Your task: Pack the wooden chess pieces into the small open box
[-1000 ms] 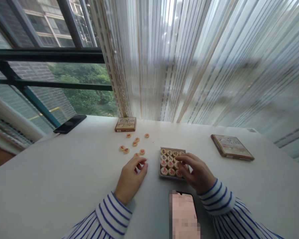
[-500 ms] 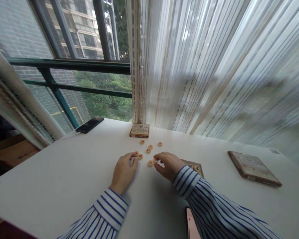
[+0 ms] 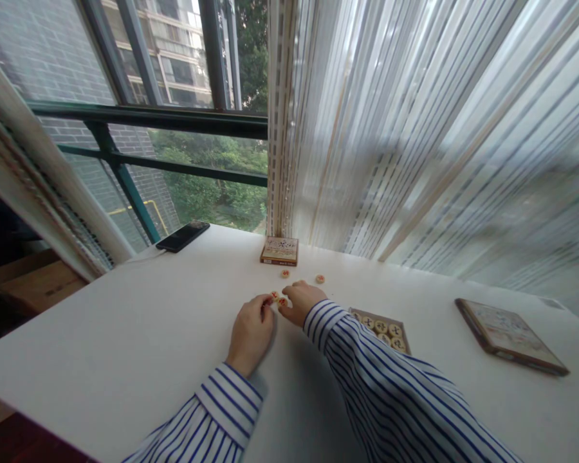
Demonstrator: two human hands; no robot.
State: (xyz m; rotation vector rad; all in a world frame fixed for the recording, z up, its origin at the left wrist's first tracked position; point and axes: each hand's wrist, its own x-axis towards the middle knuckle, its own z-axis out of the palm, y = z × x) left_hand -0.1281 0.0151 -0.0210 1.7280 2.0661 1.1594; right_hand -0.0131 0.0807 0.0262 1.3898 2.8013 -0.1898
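Note:
My left hand (image 3: 251, 333) rests on the white table, its fingers curled in with the thumb near the index finger. Its fingertips touch a round Chinese chess piece (image 3: 275, 296) with a red character; whether anything lies inside the curl is hidden. Facing it, my right hand (image 3: 303, 302) has thumb and index finger on either side of a second red-marked piece (image 3: 282, 301). The right palm covers the table beneath it. Two more red pieces lie beyond the hands, one at the centre (image 3: 285, 274) and one to the right (image 3: 320, 278).
A tray of dark-marked chess pieces (image 3: 381, 328) sits partly under my right sleeve. Behind the pieces is a small box (image 3: 280, 251); a larger flat box (image 3: 510, 335) lies at the right. A black phone (image 3: 183, 236) with a cable is by the window.
My right hand has moved left towards my left hand, uncovering more of the tray. Several pieces between the hands are now hidden. My left fingers have drawn closer together. The view has shifted slightly.

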